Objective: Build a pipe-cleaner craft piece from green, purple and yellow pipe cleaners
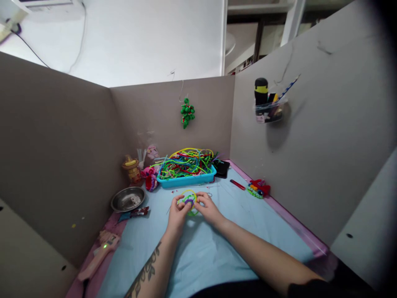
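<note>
Both of my hands meet over the blue cloth, around a small shape of bent pipe cleaners [189, 202] in purple, green and yellow. On the left side, my left hand [178, 212] pinches it between thumb and fingers. My right hand [208, 207] grips its right edge with the fingertips. A yellow loop stands up at the back of the piece, and green strands show below it. Just beyond the hands, a blue tray [186, 181] is heaped with loose pipe cleaners [189, 163] of many colours.
A metal bowl [128, 200] and a pink glue gun [98, 257] lie at the left. A red cutter [237, 184] and a colourful finished piece [259, 188] lie at the right. Grey panels [173, 99] enclose the table, with a green ornament [187, 112] hanging at the back.
</note>
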Demonstrator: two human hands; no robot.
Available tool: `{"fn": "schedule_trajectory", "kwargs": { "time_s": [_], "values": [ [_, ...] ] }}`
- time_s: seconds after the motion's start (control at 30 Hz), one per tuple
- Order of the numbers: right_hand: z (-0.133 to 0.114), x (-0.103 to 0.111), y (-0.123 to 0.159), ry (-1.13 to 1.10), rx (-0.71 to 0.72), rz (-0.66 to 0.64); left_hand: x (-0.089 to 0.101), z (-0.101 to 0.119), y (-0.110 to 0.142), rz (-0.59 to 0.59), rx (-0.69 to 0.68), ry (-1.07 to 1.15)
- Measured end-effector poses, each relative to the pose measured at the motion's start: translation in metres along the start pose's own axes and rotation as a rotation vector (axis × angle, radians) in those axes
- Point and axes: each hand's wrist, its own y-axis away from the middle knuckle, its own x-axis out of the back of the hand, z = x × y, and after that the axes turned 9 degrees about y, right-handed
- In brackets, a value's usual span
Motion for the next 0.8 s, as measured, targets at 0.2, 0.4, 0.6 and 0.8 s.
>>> {"fn": "schedule_trajectory", "kwargs": {
  "time_s": [0.2, 0.4, 0.6, 0.8],
  "values": [
    [0.0, -0.004, 0.002, 0.029, -0.005, 0.021, 0.0, -0.007, -0.001, 0.016, -0.035, -0.034],
    [-0.003, -0.001, 0.0, -0.015, -0.023, 0.041, 0.004, -0.003, -0.003, 0.052, 0.035, 0.015],
    [-0.012, 0.005, 0.004, 0.035, -0.007, 0.115, 0.006, 0.006, -0.003, 0.078, 0.092, 0.192],
    [-0.022, 0.004, 0.007, 0.092, -0.015, 0.102, 0.006, 0.0, -0.004, 0.087, 0.118, 0.207]
  ]
}}
